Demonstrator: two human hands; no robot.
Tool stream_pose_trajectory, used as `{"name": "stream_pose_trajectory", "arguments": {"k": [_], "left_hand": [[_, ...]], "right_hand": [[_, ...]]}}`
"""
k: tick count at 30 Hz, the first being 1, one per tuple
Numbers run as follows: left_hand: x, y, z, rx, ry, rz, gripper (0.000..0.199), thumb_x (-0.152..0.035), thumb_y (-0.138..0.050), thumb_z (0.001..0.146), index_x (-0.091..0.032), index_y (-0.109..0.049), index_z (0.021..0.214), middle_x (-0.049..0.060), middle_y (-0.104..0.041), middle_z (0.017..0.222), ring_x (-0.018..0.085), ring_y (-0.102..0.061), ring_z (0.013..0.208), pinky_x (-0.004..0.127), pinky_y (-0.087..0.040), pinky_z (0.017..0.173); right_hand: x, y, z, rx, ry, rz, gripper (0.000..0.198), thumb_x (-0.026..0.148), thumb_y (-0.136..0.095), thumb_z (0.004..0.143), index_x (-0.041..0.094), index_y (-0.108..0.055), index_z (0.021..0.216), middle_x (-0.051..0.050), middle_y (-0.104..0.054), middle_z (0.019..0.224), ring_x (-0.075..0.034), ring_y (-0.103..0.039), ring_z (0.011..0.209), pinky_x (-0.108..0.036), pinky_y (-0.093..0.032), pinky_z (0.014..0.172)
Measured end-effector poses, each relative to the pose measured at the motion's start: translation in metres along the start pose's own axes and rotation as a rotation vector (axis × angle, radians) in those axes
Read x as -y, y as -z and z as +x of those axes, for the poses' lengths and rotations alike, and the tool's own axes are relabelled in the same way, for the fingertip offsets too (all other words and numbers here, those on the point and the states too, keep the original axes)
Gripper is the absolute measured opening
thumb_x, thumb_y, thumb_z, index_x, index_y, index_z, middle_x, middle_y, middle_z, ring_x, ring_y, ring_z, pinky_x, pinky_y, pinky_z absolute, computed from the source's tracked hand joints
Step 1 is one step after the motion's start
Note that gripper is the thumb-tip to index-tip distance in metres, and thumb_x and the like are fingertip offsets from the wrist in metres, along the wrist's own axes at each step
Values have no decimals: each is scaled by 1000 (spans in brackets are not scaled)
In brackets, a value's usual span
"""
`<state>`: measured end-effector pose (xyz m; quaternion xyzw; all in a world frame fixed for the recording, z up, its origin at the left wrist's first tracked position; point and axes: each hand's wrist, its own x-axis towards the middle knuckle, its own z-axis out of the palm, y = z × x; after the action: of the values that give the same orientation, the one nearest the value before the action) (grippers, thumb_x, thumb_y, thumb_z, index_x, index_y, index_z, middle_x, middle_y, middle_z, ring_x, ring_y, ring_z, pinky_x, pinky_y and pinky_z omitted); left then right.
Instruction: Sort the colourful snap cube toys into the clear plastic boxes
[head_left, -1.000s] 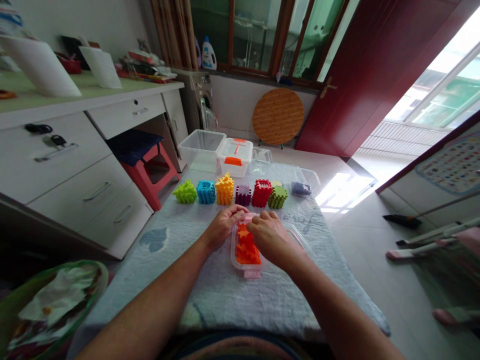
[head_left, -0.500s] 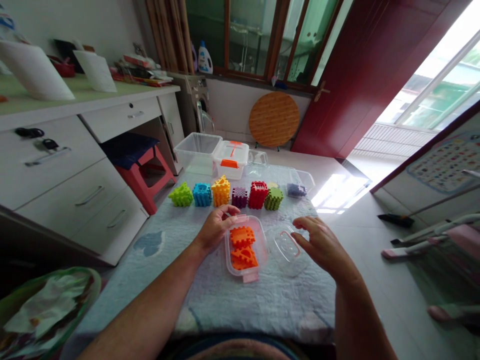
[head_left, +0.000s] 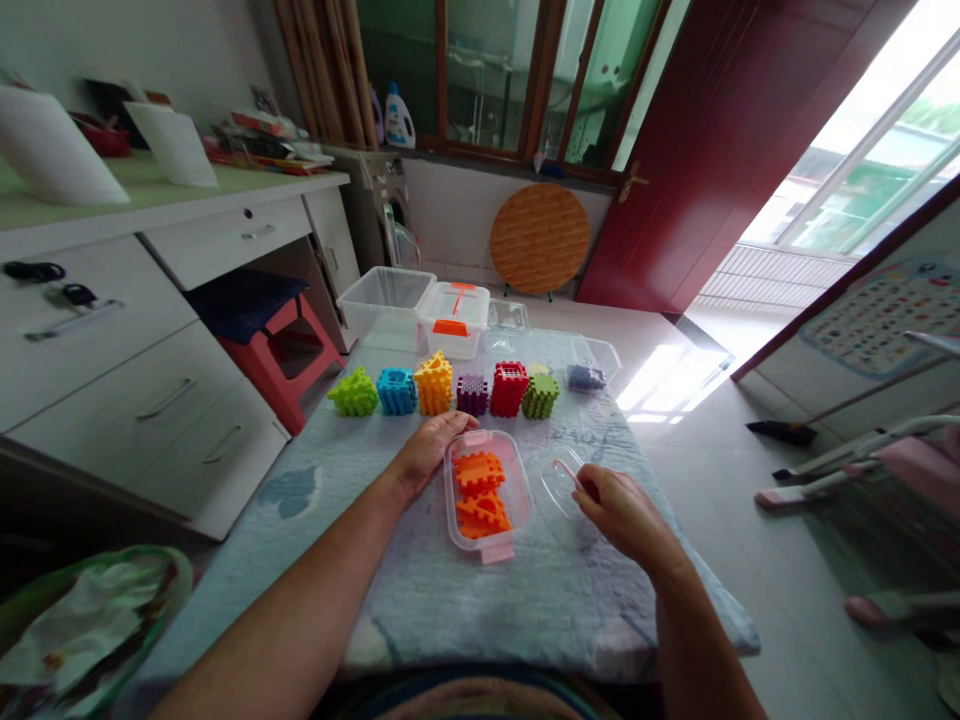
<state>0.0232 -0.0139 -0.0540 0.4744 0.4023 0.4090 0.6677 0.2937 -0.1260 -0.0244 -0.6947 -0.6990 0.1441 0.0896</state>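
Observation:
A clear plastic box (head_left: 523, 505) with pink latches stands on the cloth in front of me. Several orange toothed foam-like puzzle pieces (head_left: 480, 472) lie inside it. My left hand (head_left: 433, 447) rests against the box's upper left corner, its fingers stretched out toward the far latch. To the right of the box, my right hand (head_left: 622, 510) is closed on the pale pink handle of a clear lid (head_left: 559, 485), which is low over the cloth. Part of the lid is hidden by my right hand.
Beyond the box is a row of coloured toothed blocks, among them a blue block (head_left: 396, 391), a yellow block (head_left: 433, 385) and a red block (head_left: 509, 390). Behind them stand a clear tub (head_left: 386, 300) and a lidded box with orange clips (head_left: 454, 320). A red stool (head_left: 281, 350) is at left.
My right hand has come down and closed on the lid's handle. My left hand's fingers have straightened along the box's corner. The view has shifted slightly.

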Motion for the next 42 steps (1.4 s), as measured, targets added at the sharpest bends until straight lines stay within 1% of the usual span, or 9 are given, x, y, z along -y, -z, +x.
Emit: {"name": "stream_pose_trajectory", "arguments": {"k": [3, 6, 9, 14, 18, 23, 27, 37, 42], "left_hand": [[-1, 3, 4, 94, 98, -50, 37, -42, -76, 67, -12, -67, 87, 2, -65, 77, 12, -56, 65, 24, -43, 64], [-3, 6, 1, 117, 154, -46, 33, -35, -79, 64, -12, -67, 85, 1, -65, 72, 11, -54, 60, 22, -41, 59], [-6, 7, -6, 102, 161, -6, 33, -31, -79, 62, -12, -67, 85, 0, -65, 71, 9, -54, 57, 21, -39, 56], [-6, 4, -13, 56, 151, 1, 38, -32, -75, 64, -13, -66, 95, 1, -66, 71, 9, -55, 54, 20, -39, 52], [3, -4, -14, -15, 97, -8, 38, -30, -68, 67, -13, -64, 100, -3, -60, 60, 8, -49, 46, 19, -36, 46], [11, -16, -19, -35, 10, -26, 38, -29, -65, 71, -12, -63, 105, -4, -58, 57, 8, -49, 46, 21, -43, 50], [11, -20, -22, -33, 12, -25, 39, -30, -64, 72, -12, -62, 107, -3, -61, 60, 9, -53, 48, 23, -47, 53], [12, -18, -20, -46, 70, -26, 29, -28, -60, 69, -17, -60, 96, -4, -59, 55, 11, -52, 44, 21, -44, 47], [10, -19, -20, -40, 35, -49, 29, -43, -61, 76, -17, -59, 89, -4, -58, 60, 10, -52, 47, 20, -41, 47]], "right_hand": [[-2, 4, -1, -87, 15, 62, 16, 29, -48, 87, 20, -52, 74, 0, -56, 70, -15, -49, 65, -27, -31, 62], [-1, 11, -3, -186, 16, 130, 21, 33, -48, 89, 20, -52, 73, 0, -55, 68, -15, -49, 65, -27, -33, 62], [4, 19, -5, -309, 9, 188, 24, 36, -50, 90, 21, -53, 71, 1, -54, 67, -14, -49, 63, -27, -35, 63], [19, 30, -10, -538, 62, 306, 21, 35, -51, 93, 20, -60, 81, 1, -55, 72, -14, -50, 65, -26, -40, 65], [30, 33, -10, -633, 141, 345, 17, 31, -53, 93, 20, -64, 86, 0, -53, 74, -14, -51, 68, -27, -42, 68], [43, 25, -6, -599, 205, 333, 14, 28, -54, 93, 20, -66, 90, -1, -55, 78, -15, -53, 72, -28, -42, 70], [51, 14, 0, -545, 243, 292, 17, 27, -52, 95, 20, -67, 93, -2, -55, 79, -16, -53, 75, -29, -42, 73], [64, -3, 16, -469, 333, 175, 21, 27, -50, 96, 21, -69, 94, -3, -55, 79, -18, -52, 78, -30, -40, 76], [64, -6, 18, -448, 332, 150, 24, 30, -47, 98, 23, -70, 94, -3, -55, 80, -17, -52, 79, -31, -41, 77]]}}
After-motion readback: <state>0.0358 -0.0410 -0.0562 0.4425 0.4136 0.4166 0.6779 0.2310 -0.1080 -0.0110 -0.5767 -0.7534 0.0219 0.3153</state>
